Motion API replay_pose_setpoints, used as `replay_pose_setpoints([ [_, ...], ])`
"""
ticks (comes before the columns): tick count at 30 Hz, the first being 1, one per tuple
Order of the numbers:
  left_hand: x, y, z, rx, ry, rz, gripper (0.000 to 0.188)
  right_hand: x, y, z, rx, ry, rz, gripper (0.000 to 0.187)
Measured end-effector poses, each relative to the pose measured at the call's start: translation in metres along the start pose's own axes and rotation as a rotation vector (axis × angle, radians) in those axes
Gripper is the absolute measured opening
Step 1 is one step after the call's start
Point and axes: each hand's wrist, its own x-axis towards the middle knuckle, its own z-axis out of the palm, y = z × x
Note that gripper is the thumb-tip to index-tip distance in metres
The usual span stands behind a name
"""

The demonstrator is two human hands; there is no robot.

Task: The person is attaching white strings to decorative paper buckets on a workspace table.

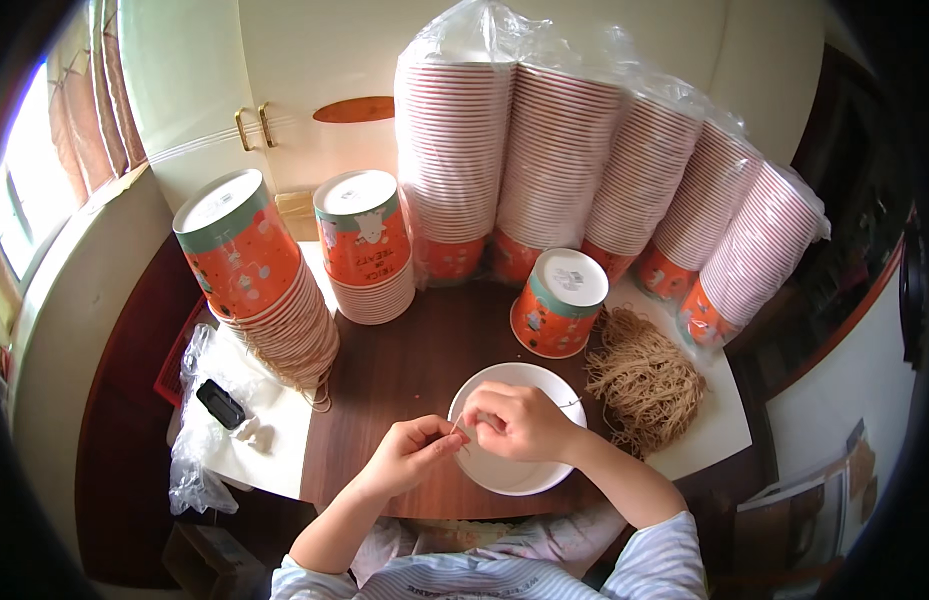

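Near the desk's (pixel 369 400) front edge, the left hand (pixel 409 457) and right hand (pixel 521 420) seem to pinch a thin string (pixel 458 423), which slants up rightward between them; the white tub (pixel 512 474) lies beneath the right hand, the nearer one

Up on the left, a bright window (pixel 22 215) with a brownish-pink curtain (pixel 89 110). At the back, pale cupboard doors (pixel 189 90) with two shiny gold handles (pixel 265 125), side by side, and a flat brown oval (pixel 352 109) near them. Lower on the left, crinkly see-through plastic (pixel 197 490) near a little black tray (pixel 220 404). Close by, part of a red basket (pixel 171 370). Down low, a brown cardboard box (pixel 209 562).
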Motion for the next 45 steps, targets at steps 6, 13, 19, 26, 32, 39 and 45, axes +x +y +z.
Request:
replay_pose_setpoints([
  [6, -0.002, -0.003, -0.003, -0.099, -0.024, -0.009, 0.017, -0.02, -0.001, 0.015, -0.135, 0.049, -0.008, 0.014],
  [13, -0.003, -0.002, -0.003, -0.069, -0.004, 0.027, 0.016, -0.021, 0.0, 0.019, -0.086, 0.03, -0.02, 0.014],
  [19, -0.003, -0.001, -0.007, -0.075, -0.037, -0.068, 0.014, -0.024, -0.005, 0.016, -0.104, 0.065, 0.028, 0.01],
  [26, -0.001, -0.003, -0.014, -0.324, -0.097, -0.117, 0.007, -0.037, -0.027, 0.032, -0.458, 0.088, -0.17, 0.012],
  [32, -0.004, -0.004, -0.015, -0.056, -0.066, -0.063, 0.006, -0.035, -0.03, 0.029, -0.474, 0.07, -0.167, 0.019],
  [39, -0.005, 0.006, -0.014, 0.317, -0.065, 0.001, 0.018, -0.025, -0.005, 0.03, -0.305, 0.134, -0.142, 0.014],
  [45, -0.008, 0.025, -0.006, 0.462, -0.069, 0.006, 0.024, -0.024, -0.014, 0.033, -0.326, 0.159, -0.091, 0.008],
])
